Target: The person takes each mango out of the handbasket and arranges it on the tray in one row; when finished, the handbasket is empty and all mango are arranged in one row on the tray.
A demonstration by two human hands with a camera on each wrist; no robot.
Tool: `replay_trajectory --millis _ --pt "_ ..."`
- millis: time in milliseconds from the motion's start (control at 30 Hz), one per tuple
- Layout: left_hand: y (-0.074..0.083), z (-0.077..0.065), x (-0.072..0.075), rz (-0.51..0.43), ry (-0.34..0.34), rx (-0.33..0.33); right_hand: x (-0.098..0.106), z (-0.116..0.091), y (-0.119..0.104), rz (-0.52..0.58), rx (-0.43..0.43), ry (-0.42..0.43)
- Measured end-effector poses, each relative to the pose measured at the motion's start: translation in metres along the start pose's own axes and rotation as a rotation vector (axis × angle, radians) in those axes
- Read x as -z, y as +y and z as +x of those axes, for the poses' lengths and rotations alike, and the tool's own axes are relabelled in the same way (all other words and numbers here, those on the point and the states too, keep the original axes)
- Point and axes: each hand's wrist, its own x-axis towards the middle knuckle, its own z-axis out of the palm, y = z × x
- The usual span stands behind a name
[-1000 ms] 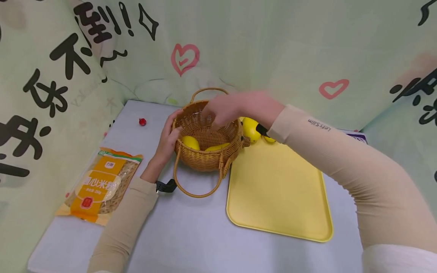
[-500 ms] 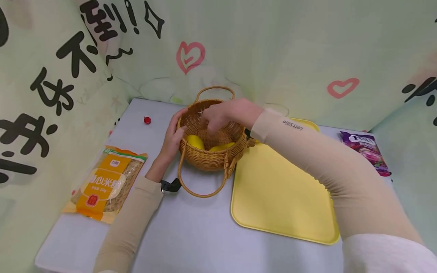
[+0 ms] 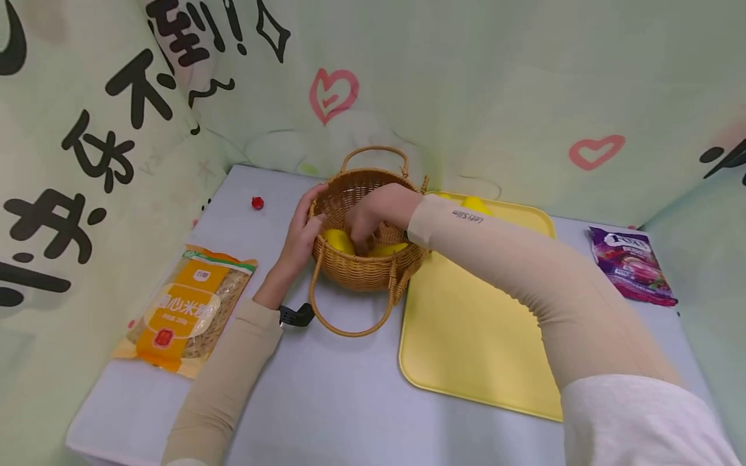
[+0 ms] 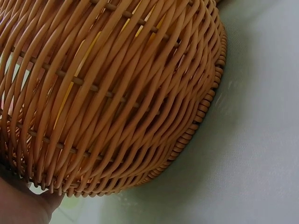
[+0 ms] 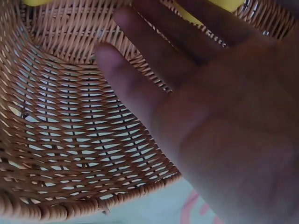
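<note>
A wicker basket (image 3: pixel 357 274) with two looped handles stands on the table. At its left side my left hand (image 3: pixel 302 234) grips the rim; in the left wrist view a bit of this hand touches the woven wall. My right hand (image 3: pixel 375 213) reaches down inside the basket. Two yellow fruits lie at the bottom: a rounded one (image 3: pixel 339 241) on the left and a longer one (image 3: pixel 389 250) on the right. In the right wrist view the right hand's fingers (image 5: pixel 140 42) extend loosely near yellow surfaces, with nothing visibly held. Whether they touch the fruit is unclear.
A yellow tray (image 3: pixel 466 349) lies to the basket's right, with a yellow item (image 3: pixel 476 205) at its back, partly behind the sleeve. An orange noodle bag (image 3: pixel 185 310) lies left, a purple packet (image 3: pixel 632 265) far right, and a small red object (image 3: pixel 257 203) back left.
My right hand has moved lower into the basket, toward the yellow fruits. My left hand keeps its grip on the rim. The view has shifted slightly, showing the purple packet more fully.
</note>
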Motion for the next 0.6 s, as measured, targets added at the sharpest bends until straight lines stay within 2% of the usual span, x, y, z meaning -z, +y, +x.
replay_trajectory --millis 233,500,600 --pt "0.000 0.000 0.006 0.017 0.016 -0.012 0.006 0.006 -0.005 -0.048 -0.055 -0.089" --pt "-0.004 0.002 0.005 0.021 -0.002 -0.011 0.010 0.017 0.000 -0.123 -0.198 -0.143" --pt "-0.004 0.002 0.004 0.020 -0.009 -0.012 0.012 0.022 0.000 -0.145 -0.199 -0.184"
